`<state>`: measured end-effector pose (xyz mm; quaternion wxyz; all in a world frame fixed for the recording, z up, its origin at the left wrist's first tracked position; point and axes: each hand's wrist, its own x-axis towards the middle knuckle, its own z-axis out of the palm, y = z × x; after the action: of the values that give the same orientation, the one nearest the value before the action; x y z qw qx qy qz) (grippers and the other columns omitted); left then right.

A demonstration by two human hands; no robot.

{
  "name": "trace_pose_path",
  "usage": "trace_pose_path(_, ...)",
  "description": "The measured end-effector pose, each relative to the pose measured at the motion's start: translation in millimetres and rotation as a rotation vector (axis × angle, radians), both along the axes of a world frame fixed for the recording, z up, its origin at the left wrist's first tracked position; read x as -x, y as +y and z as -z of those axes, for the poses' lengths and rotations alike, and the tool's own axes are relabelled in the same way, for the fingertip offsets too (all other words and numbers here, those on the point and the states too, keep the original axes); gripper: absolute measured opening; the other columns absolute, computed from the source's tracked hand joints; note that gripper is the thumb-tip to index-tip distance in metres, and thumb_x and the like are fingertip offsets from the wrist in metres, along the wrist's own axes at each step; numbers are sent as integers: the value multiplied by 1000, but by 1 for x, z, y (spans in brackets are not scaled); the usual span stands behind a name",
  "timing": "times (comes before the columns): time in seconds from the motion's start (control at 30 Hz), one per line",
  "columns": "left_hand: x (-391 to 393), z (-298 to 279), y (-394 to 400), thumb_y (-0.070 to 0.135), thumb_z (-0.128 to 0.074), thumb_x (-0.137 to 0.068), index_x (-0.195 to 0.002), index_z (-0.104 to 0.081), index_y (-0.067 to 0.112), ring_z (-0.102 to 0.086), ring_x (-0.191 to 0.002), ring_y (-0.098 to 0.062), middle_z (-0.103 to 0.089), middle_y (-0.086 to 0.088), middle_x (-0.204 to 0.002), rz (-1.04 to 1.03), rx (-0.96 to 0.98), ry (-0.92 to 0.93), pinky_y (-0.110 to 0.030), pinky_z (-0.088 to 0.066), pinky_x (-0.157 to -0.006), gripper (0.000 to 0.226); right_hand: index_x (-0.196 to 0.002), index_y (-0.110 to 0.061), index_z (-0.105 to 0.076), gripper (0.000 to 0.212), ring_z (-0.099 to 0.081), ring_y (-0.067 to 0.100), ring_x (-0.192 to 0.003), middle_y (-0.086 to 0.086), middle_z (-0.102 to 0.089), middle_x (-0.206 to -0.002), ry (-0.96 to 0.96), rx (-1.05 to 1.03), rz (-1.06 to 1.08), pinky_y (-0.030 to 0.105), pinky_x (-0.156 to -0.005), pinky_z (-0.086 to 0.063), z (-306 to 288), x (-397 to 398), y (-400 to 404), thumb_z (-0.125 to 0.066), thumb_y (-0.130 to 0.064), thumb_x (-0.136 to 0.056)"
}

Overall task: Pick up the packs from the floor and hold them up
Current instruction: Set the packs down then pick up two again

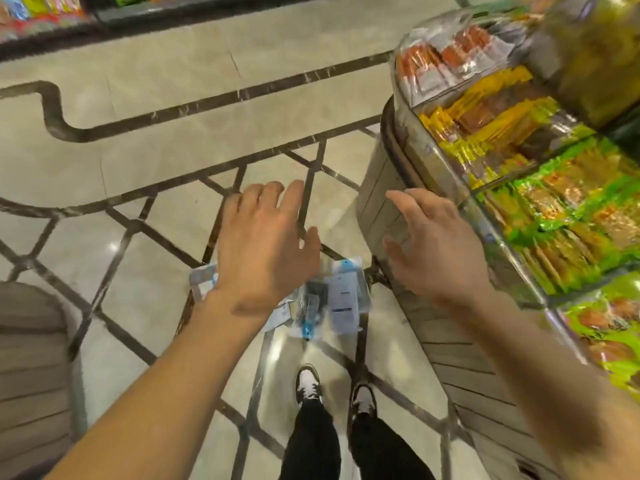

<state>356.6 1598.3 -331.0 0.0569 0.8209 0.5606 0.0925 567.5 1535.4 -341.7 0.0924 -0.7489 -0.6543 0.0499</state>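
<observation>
Step in hand: reach toward the packs (332,299) on the floor (138,168).
Left hand (266,247) and right hand (433,247) are spread, empty; next, lower and grip.

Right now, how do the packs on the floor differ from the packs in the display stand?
The packs on the floor are pale, white and blue, lying loose on the floor; the packs in the display stand are orange, yellow and green. The floor ones overlap in a small heap; the stand ones fill clear compartments. Neither hand holds any.
</observation>
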Motion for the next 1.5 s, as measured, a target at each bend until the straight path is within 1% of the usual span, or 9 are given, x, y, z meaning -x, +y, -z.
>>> trace_pose_path(0.3,-14,213,27,27,-63,-84,-128,-68,6,-65,-101,-37,-73,-14,-108,14,13,-122,-44,-44,-88,50,-149,-27,-44,62,-50,27,-131,2,-51,-147,44,208,53,43,-94,-51,221,-13,34,-69,-37,-93)
trace_pose_path(0.47,-14,383,28,35,-59,-81,-128,-65,4,-64,-101,-43,-71,-22,-109,109,175,37,-47,-47,-86,57,-147,-23,-46,57,-56,36,-121,8,-55,-142,46,376,70,48,-86,-50,392,-22,27,-59,-40,-95)
trace_pose_path(0.63,-18,554,26,41,-52,-84,-133,-61,3,-62,-105,-43,-69,-24,-114,224,282,352,-51,-46,-90,61,-154,-29,-39,61,-42,31,-142,5,-43,-158,-26,510,85,49,-111,-40,552,-28,18,-51,-48,-97)
trace_pose_path(0.8,-26,694,19,53,-44,-97,-146,-41,11,-48,-130,-36,-54,-14,-139,258,360,558,-48,-34,-108,65,-157,-26,-27,68,-36,35,-145,11,-30,-165,-99,645,72,54,-110,-40,684,-38,22,-49,-56,-101)
trace_pose_path(0.9,-23,755,12,59,-52,-91,-136,-52,7,-57,-117,-39,-62,-19,-125,212,347,596,-48,-42,-96,69,-158,-25,-21,75,-39,39,-142,18,-26,-165,-110,683,114,54,-105,-44,742,-40,26,-45,-65,-99)
trace_pose_path(1.1,-22,810,-3,60,-71,-84,-142,-38,11,-59,-94,-45,-44,-28,-133,-2,447,298,-48,-51,-72,83,-154,-24,-13,87,-43,44,-132,22,-26,-156,102,650,299,56,-99,-49,795,-33,27,-62,-62,-93)
trace_pose_path(1.23,-32,823,-17,32,-92,-73,-143,-25,15,-58,-99,-48,-32,-27,-139,-324,541,-149,-56,-58,-80,98,-145,-15,-23,96,-47,39,-130,17,-37,-146,406,493,539,55,-100,-50,801,-26,29,-89,-37,-78)
trace_pose_path(1.33,-43,820,-16,30,-100,-60,-140,-29,0,-46,-96,-28,-33,-24,-135,-527,494,-326,-46,-54,-84,111,-142,-15,-25,99,-53,35,-129,12,-49,-144,529,379,688,53,-104,-49,801,-21,31,-93,-32,-73)
trace_pose_path(1.5,-57,819,-11,34,-97,-58,-117,-46,5,-55,-96,-29,-55,-13,-116,-671,538,-430,-43,-51,-82,83,-133,-15,-44,77,-65,32,-121,6,-65,-135,654,389,855,51,-101,-54,806,-18,37,-85,-50,-79)
